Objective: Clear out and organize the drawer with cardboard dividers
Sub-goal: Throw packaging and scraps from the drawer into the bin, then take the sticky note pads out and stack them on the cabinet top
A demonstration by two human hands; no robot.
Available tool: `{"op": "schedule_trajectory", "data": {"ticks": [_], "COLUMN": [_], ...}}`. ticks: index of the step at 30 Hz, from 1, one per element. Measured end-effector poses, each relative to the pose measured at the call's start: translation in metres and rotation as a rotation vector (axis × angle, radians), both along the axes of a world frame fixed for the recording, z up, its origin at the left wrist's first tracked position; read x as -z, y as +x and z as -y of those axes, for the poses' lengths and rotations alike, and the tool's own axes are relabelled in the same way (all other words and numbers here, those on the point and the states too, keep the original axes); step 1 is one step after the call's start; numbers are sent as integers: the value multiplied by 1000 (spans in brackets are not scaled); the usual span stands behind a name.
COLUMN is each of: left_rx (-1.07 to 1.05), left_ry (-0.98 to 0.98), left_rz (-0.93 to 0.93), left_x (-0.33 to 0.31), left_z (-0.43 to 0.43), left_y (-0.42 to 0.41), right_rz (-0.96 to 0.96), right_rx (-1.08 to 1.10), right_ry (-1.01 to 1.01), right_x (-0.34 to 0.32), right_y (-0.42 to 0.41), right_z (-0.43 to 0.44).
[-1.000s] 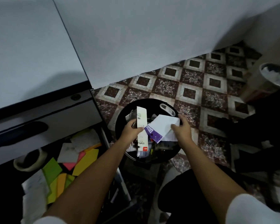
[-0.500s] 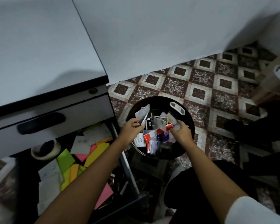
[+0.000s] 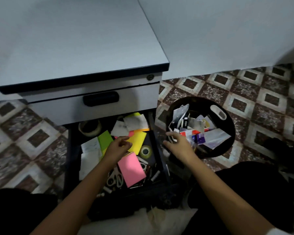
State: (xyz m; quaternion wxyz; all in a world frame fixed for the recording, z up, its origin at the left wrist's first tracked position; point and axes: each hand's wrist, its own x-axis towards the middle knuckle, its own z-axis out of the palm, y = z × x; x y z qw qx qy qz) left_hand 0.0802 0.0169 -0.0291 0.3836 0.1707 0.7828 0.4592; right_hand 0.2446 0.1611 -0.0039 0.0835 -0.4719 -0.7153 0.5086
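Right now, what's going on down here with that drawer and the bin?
A person is clearing out an open drawer cluttered with things such as a pink note, a tape roll and scissors. The left hand hovers over a yellow note, holding nothing. The right hand, fingers spread, is at the near edge of a black bin that holds discarded papers.

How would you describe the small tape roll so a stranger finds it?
Look into the open drawer under the grey cabinet. The small tape roll lies by its right wall, beside the yellow paper. Unlike the bigger, paler roll at the back, it looks greenish.
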Motion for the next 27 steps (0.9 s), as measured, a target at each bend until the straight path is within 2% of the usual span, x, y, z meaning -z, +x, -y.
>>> {"op": "schedule_trajectory", "data": {"ticks": [5, 9, 12, 17, 20, 22, 27], "left_rx": [-36, -62, -94, -101, -66, -53, -8], "left_ry": [-132, -202, -237, -279, -275, -272, -244], "left_rz": [-57, -43, -29, 6, 24, 23, -61], "left_x": [14, 28, 36, 49, 52, 51, 48], "left_z": [50, 77, 91, 101, 99, 98, 92], "left_y": [-15, -16, -16, -13, -9, -7, -8], "right_rz": [43, 213, 323, 549, 544, 476, 296], "right_rx": [-274, -418, -427, -363, -276, -240, -303], "right_ry": [-51, -55, -10, 181, 157, 136, 104], "right_x": [24, 43, 60, 70, 74, 77, 73], "right_y": [-31, -44, -52, -65, -72, -74, -75], "right_z": [50, 74, 88, 111, 116, 115, 103]}}
